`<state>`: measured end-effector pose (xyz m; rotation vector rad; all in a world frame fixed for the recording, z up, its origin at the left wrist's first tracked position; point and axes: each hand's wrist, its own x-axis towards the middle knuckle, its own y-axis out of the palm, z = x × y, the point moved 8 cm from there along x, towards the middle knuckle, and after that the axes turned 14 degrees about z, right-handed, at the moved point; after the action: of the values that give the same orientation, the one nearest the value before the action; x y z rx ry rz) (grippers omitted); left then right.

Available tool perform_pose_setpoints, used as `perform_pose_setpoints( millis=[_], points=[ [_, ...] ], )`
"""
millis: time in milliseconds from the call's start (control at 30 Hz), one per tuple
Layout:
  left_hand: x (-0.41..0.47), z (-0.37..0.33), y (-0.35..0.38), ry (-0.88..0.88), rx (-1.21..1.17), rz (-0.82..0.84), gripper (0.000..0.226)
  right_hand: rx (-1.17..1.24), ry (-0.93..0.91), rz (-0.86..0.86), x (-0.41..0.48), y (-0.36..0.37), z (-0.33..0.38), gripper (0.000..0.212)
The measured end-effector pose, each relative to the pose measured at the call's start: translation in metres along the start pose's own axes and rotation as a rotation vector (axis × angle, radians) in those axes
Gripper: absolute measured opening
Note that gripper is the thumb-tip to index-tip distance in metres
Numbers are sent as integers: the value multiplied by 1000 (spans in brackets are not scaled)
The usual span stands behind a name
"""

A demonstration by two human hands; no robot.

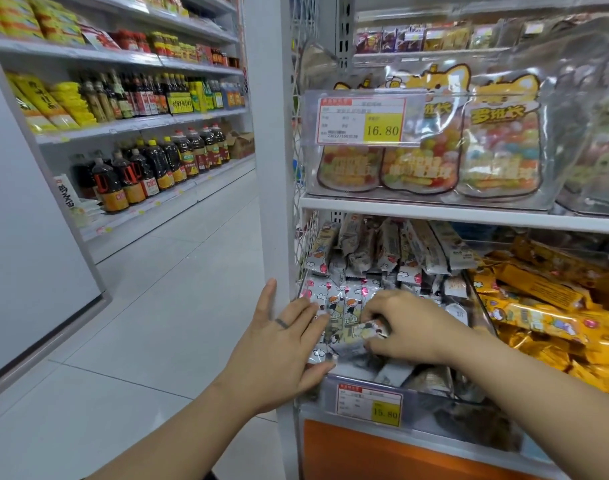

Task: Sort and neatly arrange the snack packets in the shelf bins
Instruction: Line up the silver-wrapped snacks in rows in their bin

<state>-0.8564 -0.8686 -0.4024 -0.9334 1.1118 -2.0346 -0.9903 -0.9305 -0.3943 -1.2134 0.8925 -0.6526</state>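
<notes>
Mid-sort at the clear shelf bin (434, 412): the left hand (279, 344), fingers straight, steadies the front row of grey snack packets (337, 303) while the right hand (414, 327) pinches a loose packet (367, 332), which probably next needs laying parallel into that row without disturbing its neighbours.

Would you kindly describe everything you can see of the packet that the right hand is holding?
The packet is a small, long pouch of shiny silver-grey foil printed with cartoon figures. It lies tilted over the front row of like packets in the clear bin, pinched by the right hand, which hides part of it.
</notes>
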Motion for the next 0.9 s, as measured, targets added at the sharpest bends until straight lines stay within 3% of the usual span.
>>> perform_pose_setpoints(
  millis=[67, 167, 367, 600, 767, 900],
  points=[
    [1, -2, -1, -15, 30, 6, 63, -9, 5, -21, -7, -5, 0, 33],
    [-1, -1, -2, 16, 89, -9, 64, -23, -9, -89, -14, -12, 5, 7],
    [-23, 3, -7, 155, 84, -166, 38, -55, -24, -52, -10, -3, 22, 24],
    [-33, 7, -10, 94, -57, -256, 29, 428, -92, -34, 23, 6, 37, 37],
    [-32, 15, -5, 51, -110, -237, 15, 670, -37, 25, 41, 20, 27, 36],
    [-29, 15, 0, 20, -114, -213, 20, 729, -52, 11, 43, 21, 27, 31]
  ],
)
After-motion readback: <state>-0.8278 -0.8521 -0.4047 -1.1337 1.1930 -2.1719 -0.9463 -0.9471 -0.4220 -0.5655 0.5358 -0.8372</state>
